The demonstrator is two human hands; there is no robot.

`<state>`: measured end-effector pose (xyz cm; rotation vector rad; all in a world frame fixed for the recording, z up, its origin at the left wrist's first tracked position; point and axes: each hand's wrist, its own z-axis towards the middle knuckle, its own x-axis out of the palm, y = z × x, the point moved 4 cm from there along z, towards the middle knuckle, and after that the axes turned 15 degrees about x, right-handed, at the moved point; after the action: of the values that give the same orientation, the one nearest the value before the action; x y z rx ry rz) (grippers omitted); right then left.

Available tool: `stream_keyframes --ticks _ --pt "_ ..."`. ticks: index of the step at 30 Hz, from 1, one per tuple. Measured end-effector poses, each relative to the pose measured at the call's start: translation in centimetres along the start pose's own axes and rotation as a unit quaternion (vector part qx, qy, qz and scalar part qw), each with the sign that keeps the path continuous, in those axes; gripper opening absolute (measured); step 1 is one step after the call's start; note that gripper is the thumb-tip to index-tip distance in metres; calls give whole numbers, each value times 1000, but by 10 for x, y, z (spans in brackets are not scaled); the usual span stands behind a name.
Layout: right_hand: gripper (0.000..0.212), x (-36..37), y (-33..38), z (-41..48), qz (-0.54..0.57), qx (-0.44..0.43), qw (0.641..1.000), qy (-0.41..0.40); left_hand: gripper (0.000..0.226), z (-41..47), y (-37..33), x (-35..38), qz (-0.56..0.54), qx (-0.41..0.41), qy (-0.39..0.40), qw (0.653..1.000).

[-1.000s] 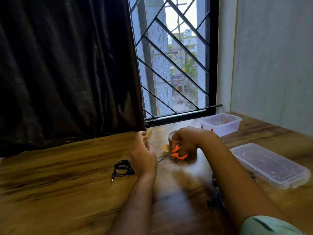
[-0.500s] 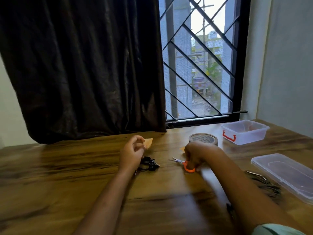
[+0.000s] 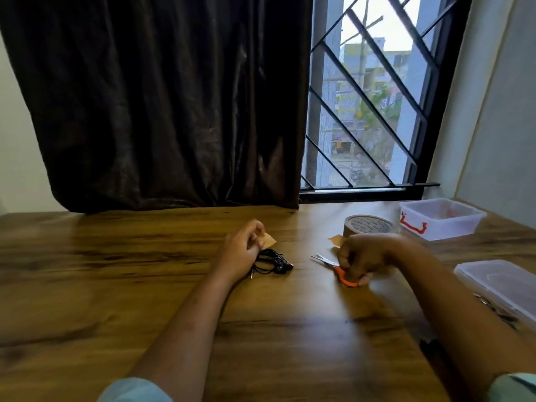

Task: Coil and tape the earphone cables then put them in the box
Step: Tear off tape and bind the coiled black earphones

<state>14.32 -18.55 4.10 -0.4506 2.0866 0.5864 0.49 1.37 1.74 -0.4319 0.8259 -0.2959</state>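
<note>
Left hand [image 3: 242, 250] pinches a tape strip [image 3: 268, 241] just beside the coiled earphones [image 3: 271, 264] on the wood desk [image 3: 116, 285], right hand [image 3: 362, 258] grips scissors [image 3: 333, 266], the roll [image 3: 368, 226] print unreadable, box [image 3: 441, 219] near the barred window [image 3: 377, 97].

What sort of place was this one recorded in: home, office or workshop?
Probably a room in a home or flat: a wooden table set against a barred window with a dark curtain, and street buildings outside.
</note>
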Motion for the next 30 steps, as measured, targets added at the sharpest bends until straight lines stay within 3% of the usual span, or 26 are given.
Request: stream_keyframes --ticks 4,7,9,12,14,17,20,30 --pt "20 0 7 -10 33 14 998 46 14 -1 0 -2 -5 -3 -10 1000" --pt "16 -16 35 -11 78 -24 991 -102 15 0 -1 -2 -36 -1 -13 999" --pt "11 -24 58 -11 207 -73 954 -203 16 0 -2 -1 -54 0 -27 998" --pt "24 -16 84 -5 304 -117 916 -235 17 1 -2 -2 -89 -4 -45 995" --pt "23 0 93 3 322 -125 906 -246 17 2 -2 -2 -112 -4 -46 993" --pt "5 17 93 12 317 -136 886 -309 18 2 -4 1 -136 1 -41 990" --pt "9 19 88 15 300 -144 879 -343 19 4 -7 2 -174 -11 -46 984" --pt "12 18 93 16 305 -152 849 -403 28 1 3 -7 -319 -162 -128 925"
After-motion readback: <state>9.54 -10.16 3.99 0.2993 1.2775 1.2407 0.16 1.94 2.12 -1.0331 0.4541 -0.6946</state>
